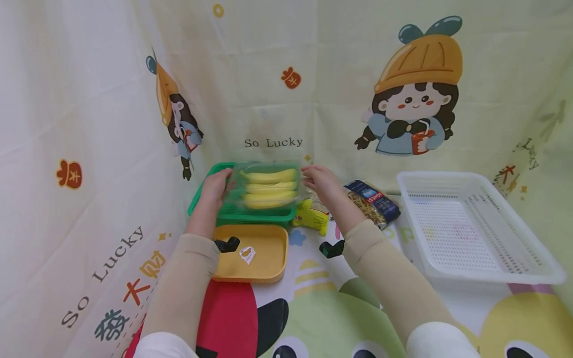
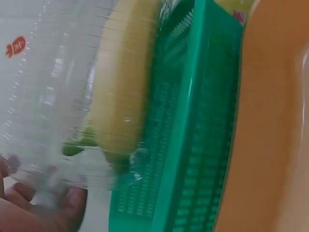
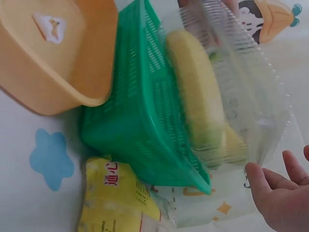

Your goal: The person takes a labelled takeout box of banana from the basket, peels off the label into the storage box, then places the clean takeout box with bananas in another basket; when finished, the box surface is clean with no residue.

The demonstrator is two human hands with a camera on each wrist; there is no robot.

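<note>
A clear plastic clamshell box [image 1: 237, 171] with several yellow bananas [image 1: 270, 187] inside is held over a green basket [image 1: 250, 215]. My left hand [image 1: 216, 188] pinches the box's left end; thumb and fingers meet at its edge in the left wrist view. Beside the right end is my right hand [image 1: 323, 182], its fingers loosely extended. In the right wrist view, one fingertip [image 3: 256, 176] is at the box's corner; whether it touches is hard to tell. Directly in front of the basket stands an orange tray [image 1: 264, 271], with a small banana-picture sticker [image 1: 247, 255] in it.
A yellow packet [image 1: 312, 217] lies against the basket's right side. Farther right are a dark blue pasta bag [image 1: 372, 203] and a large white plastic basket [image 1: 481, 278]. Printed cloth [image 1: 340, 99] hangs close behind and at the left.
</note>
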